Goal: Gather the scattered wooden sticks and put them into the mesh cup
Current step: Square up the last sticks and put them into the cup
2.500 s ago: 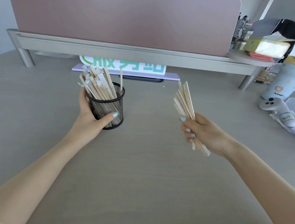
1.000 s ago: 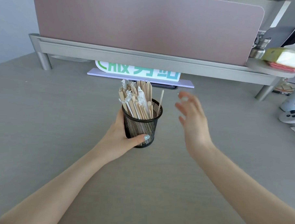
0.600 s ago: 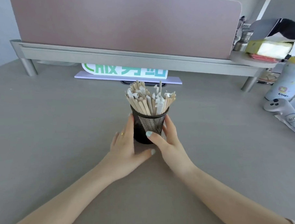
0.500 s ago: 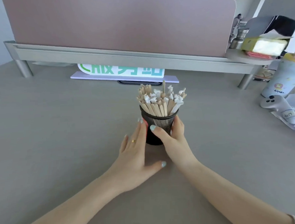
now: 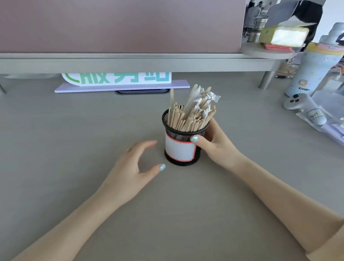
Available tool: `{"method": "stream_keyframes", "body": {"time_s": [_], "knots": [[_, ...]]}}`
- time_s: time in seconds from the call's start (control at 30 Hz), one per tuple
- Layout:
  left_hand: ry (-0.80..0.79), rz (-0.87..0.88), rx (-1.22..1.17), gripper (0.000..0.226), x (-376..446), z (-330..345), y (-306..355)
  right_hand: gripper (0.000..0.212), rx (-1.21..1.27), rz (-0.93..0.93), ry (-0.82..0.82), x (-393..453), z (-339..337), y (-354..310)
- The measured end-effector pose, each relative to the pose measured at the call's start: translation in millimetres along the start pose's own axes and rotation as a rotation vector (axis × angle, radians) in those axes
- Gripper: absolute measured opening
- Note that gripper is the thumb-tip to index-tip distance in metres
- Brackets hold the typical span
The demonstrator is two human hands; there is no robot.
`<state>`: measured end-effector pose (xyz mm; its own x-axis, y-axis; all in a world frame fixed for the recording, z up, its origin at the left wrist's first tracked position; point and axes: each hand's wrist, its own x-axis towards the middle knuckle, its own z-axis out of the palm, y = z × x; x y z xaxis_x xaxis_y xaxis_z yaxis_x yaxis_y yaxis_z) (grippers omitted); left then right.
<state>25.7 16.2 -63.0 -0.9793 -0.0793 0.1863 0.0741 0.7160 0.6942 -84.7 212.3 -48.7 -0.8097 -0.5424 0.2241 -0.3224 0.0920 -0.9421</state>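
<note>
the bottle (image 5: 312, 71) reads "kitten", the controller (image 5: 304, 108) carries a tag reading "hp17", the sign (image 5: 116, 78) shows half-hidden green and blue characters, and the cup's label (image 5: 180, 149) is blank.

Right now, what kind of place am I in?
Most likely an office desk. A pink partition screen stands on a grey rail along the back of the desk, a mesh cup holds wooden sticks, and a tissue box sits on a small corner shelf.

Mid-frame, the right hand (image 5: 217, 146) wraps the stick-filled (image 5: 192, 113) cup (image 5: 181, 149) on the table (image 5: 69, 135); the left hand (image 5: 133, 167) hovers spread just left.
</note>
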Motion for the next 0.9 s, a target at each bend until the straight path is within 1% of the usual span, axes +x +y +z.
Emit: {"method": "stream_keyframes", "body": {"time_s": [0.07, 0.13, 0.17, 0.23, 0.27, 0.3, 0.33, 0.43, 0.5, 0.57, 0.63, 0.67, 0.8, 0.9], "knots": [[-0.124, -0.01, 0.1, 0.076, 13.1, -4.6, -6.6, 0.069, -0.021, 0.009, -0.062, -1.3, -1.9, 0.6], [-0.23, 0.048, 0.239, 0.09, 28.3, -4.4, -11.2, 0.069, -0.068, 0.031, -0.06, -0.9, -2.4, 1.2], [-0.254, 0.074, 0.283, 0.092, 35.2, -2.4, -11.2, 0.061, -0.102, 0.033, -0.046, -0.5, -2.5, 2.4], [-0.256, 0.103, 0.285, 0.091, 47.3, 3.6, -7.3, 0.035, -0.152, 0.036, -0.018, 0.1, -1.8, 3.9], [-0.243, 0.107, 0.256, 0.089, 52.0, 6.7, -4.6, 0.027, -0.147, 0.041, -0.001, 0.3, -1.9, 5.7], [-0.224, 0.108, 0.224, 0.087, 56.1, 9.6, -2.5, 0.027, -0.124, 0.035, 0.016, -0.6, -3.0, 6.9], [-0.199, 0.107, 0.202, 0.085, 59.5, 12.0, -1.9, 0.034, -0.099, 0.028, 0.016, -1.8, -5.1, 9.2], [-0.122, 0.087, 0.209, 0.083, 67.8, 17.4, -3.2, 0.076, -0.129, -0.012, -0.05, -3.3, -12.4, 16.8], [-0.089, 0.072, 0.23, 0.085, 74.7, 20.0, -2.3, 0.091, -0.197, -0.012, -0.084, 1.0, -15.7, 23.7], [-0.076, 0.051, 0.234, 0.089, 83.9, 23.4, 0.2, 0.099, -0.22, -0.002, -0.099, 9.3, -18.6, 30.1], [-0.072, 0.037, 0.224, 0.092, 96.0, 28.9, 2.5, 0.102, -0.251, 0.015, -0.07, 19.4, -23.8, 35.1], [-0.067, 0.035, 0.215, 0.09, 102.7, 32.8, 3.5, 0.102, -0.268, 0.019, -0.051, 24.3, -27.3, 36.9], [-0.02, 0.049, 0.194, 0.069, 134.1, 49.4, 4.4, 0.103, -0.362, 0.004, 0.039, 45.3, -42.0, 45.0], [-0.011, 0.043, 0.177, 0.068, 158.6, 57.7, 5.6, 0.107, -0.377, 0.016, 0.085, 61.1, -53.7, 50.9]]}}
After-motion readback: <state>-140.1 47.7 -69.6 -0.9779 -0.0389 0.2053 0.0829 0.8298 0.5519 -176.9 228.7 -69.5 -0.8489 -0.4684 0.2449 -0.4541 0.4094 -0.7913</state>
